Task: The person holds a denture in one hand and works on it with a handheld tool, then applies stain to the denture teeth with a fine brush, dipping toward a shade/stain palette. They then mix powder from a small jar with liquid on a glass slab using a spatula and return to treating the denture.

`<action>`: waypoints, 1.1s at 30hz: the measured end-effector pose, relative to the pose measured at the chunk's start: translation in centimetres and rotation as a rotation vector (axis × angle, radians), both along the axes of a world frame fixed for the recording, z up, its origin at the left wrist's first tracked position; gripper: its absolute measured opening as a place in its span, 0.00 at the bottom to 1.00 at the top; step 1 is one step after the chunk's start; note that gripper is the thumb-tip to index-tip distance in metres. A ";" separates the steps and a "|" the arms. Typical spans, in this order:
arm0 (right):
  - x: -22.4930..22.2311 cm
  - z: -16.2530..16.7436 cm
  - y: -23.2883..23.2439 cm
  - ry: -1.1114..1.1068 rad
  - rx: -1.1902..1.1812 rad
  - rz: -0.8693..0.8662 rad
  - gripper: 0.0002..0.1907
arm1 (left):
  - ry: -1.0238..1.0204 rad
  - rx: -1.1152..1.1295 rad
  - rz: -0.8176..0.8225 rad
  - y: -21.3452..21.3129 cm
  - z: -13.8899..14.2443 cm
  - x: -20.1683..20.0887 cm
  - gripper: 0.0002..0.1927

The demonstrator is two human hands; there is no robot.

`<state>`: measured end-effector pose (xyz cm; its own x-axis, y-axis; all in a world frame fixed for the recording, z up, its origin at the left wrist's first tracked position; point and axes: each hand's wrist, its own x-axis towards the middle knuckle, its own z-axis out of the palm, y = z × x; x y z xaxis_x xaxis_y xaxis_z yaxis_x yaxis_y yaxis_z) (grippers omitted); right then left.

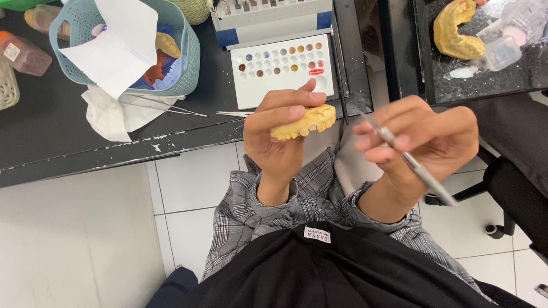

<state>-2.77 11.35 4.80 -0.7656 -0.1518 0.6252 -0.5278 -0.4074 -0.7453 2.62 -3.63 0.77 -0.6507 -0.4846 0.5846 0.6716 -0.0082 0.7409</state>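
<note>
The left hand point(279, 132) is curled shut around a yellow plaster tooth model point(304, 122), a curved, chalky arch with a row of moulded teeth along its edge; thumb and fingers pinch it from both sides, and its long axis runs left to right, rising slightly toward the right, held in the air above the lap and just near of the table edge. Just to its right, the right hand point(422, 139) is closed on a thin metal tool point(409, 158), smooth and shiny, gripped like a pen; the tool slants from far left to near right, its fine tip pointing toward the model without clearly touching it. Both wrists come out of grey checked sleeves point(296, 201). Farther off lies the dark table point(47, 132), worn along its edge, bearing a white tray point(282, 71) with small round wells of colour, a teal plastic basket point(128, 43) with white paper, and crumpled tissue point(112, 113). At far right sits a second yellow model point(455, 29).
</note>
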 end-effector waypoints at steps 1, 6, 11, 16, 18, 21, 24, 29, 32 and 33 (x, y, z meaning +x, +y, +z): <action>-0.2 0.3 0.2 0.015 0.036 0.013 0.17 | -0.020 0.013 -0.025 0.2 0.2 0.1 0.14; 0.1 1.0 0.3 0.004 0.087 0.105 0.15 | -0.054 0.043 -0.127 0.6 0.5 0.1 0.11; 1.0 1.0 -0.4 -0.117 0.014 0.052 0.20 | -0.065 0.112 -0.186 1.1 0.4 0.2 0.10; 0.4 0.9 -0.1 -0.099 0.001 0.080 0.19 | -0.077 0.111 -0.156 1.5 0.3 0.3 0.10; 0.2 0.8 0.0 -0.077 0.018 0.095 0.19 | -0.082 0.112 -0.145 1.5 0.3 0.4 0.11; 0.2 0.8 -0.1 -0.075 0.032 0.100 0.19 | -0.084 0.110 -0.132 1.5 0.4 0.4 0.11; 0.4 0.9 -0.1 -0.102 0.016 0.094 0.18 | -0.086 0.093 -0.114 1.4 0.5 0.3 0.10; 0.3 1.2 -0.2 -0.081 0.045 0.087 0.18 | -0.102 0.063 -0.089 1.3 0.8 0.4 0.10; 0.6 1.3 -0.1 -0.118 0.072 0.061 0.18 | -0.108 0.049 -0.081 1.5 1.0 0.3 0.10; 0.8 1.3 0.2 -0.141 0.067 0.058 0.19 | -0.110 0.048 -0.079 1.7 1.0 0.3 0.10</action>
<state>-1.95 11.58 6.09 -0.8337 -0.2360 0.4993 -0.3935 -0.3805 -0.8369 2.96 -1.91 1.77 -0.7472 -0.4546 0.4848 0.5819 -0.0952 0.8077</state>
